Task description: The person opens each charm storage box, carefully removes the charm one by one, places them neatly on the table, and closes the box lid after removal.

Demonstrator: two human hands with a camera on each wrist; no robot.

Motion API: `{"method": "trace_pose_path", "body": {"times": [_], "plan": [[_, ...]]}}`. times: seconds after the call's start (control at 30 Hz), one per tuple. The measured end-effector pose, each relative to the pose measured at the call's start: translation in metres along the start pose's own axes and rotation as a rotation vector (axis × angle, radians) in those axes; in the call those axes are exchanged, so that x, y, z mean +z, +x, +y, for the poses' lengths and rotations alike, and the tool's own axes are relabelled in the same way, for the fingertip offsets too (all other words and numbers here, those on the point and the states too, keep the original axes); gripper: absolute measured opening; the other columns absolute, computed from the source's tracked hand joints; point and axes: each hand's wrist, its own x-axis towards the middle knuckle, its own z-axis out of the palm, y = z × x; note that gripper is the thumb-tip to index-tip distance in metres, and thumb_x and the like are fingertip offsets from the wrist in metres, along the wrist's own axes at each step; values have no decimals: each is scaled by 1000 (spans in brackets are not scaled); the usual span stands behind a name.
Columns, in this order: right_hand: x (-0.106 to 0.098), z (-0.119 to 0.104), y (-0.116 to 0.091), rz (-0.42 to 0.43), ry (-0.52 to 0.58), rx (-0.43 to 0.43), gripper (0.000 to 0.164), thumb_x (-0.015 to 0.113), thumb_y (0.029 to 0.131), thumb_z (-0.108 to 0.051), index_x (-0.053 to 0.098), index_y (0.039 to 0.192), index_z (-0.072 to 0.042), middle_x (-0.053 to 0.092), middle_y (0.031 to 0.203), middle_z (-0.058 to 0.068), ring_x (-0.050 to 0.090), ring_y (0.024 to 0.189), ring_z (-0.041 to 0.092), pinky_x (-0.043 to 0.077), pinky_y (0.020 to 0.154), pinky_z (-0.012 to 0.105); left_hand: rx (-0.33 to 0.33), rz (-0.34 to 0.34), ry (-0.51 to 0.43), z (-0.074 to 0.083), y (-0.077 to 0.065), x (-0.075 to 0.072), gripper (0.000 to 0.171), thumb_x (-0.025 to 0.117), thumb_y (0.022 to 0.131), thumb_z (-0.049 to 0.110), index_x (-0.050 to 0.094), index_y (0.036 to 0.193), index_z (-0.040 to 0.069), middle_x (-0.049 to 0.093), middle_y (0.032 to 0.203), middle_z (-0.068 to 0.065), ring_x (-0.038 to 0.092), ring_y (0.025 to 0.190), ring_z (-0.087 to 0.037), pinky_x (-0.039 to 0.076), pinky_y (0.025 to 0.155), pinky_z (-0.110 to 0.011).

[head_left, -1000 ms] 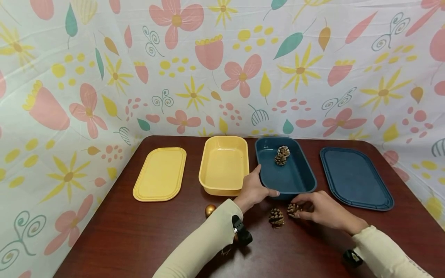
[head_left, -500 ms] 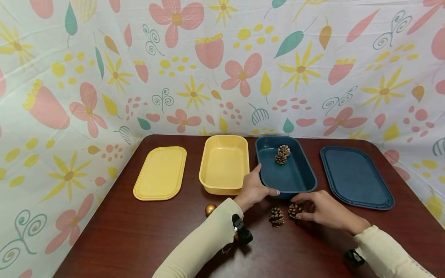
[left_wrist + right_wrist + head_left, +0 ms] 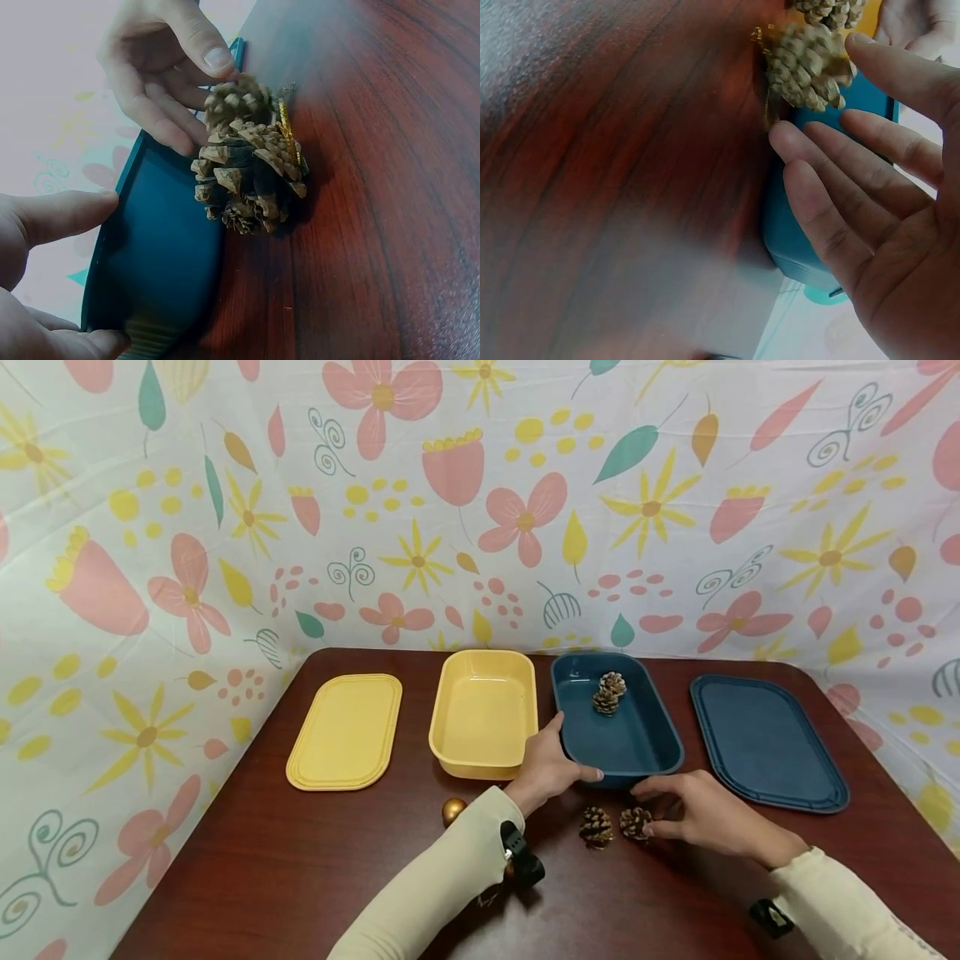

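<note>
My left hand (image 3: 546, 768) grips the near left corner of the blue container (image 3: 622, 752), thumb along its front rim and a finger at its left side. Inside that container two pine cones (image 3: 609, 693) lie close together. In front of it, a pine cone (image 3: 635, 823) sits on the table by my right hand (image 3: 705, 814). The right fingers are spread loosely around this cone, thumb tip right at its scales in the right wrist view. Just left of it lies another pine cone (image 3: 596, 827), with a gold cord (image 3: 289, 135) showing beside it in the left wrist view.
A yellow container (image 3: 483, 768) stands left of the blue one. The yellow lid (image 3: 345, 733) lies at the left, the blue lid (image 3: 768, 743) at the right. A gold ball (image 3: 453, 812) rests near the left forearm; another round ornament is mostly hidden by that wrist.
The pine cone by my right hand has shifted slightly toward me, and the right hand has edged a little to the right. My left hand stays on the blue container.
</note>
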Motion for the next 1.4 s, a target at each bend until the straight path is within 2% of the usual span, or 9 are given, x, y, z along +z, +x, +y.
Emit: {"method": "trace_pose_path", "body": {"times": [0.43,0.6,0.77,0.9,1.07,1.27,1.4], "plan": [[-10,-9,2,-13,-32,-38,42,80,86,-25,70,120,-4,74,114,13,72,84,5,59,64,20,13,8,1,0,1,0,106,91,73,17,30,160,18,39,162,-2,41,147,-23,46,115,-41],[-20,-13,3,-17,-11,-73,36,78,87,-22,71,118,-5,75,111,13,73,85,8,59,65,19,9,7,0,0,1,0,107,91,73,17,29,160,18,39,162,-2,42,147,-23,47,114,-42],[-33,-18,8,-25,29,-111,33,76,90,-29,72,116,-9,75,107,10,71,84,2,60,66,22,0,0,-4,0,1,0,107,91,73,17,29,160,19,37,163,-1,41,147,-23,48,113,-42],[-47,-20,17,-36,57,-108,28,74,91,-32,72,115,-17,74,107,7,69,83,0,61,67,24,6,1,-21,-1,0,0,107,90,73,15,28,160,17,37,163,-3,41,147,-24,47,113,-43],[-63,-22,32,-17,17,-96,25,75,91,-32,72,113,-23,75,107,2,68,84,0,60,67,24,9,-8,-25,-2,-2,0,106,90,74,15,28,160,15,37,163,-4,41,147,-25,47,114,-43],[-78,-24,56,-15,-28,-72,26,77,89,-31,72,114,-22,75,108,-2,69,85,1,60,71,23,27,-6,-14,-2,-2,-1,106,90,74,16,28,160,15,38,163,-5,43,146,-25,47,113,-43],[-83,-22,71,-6,-62,-57,28,78,89,-26,73,115,-17,75,109,4,71,85,4,59,71,22,30,-9,-13,-1,-1,-2,105,90,75,16,28,160,15,37,163,-5,42,147,-25,46,114,-43]]}}
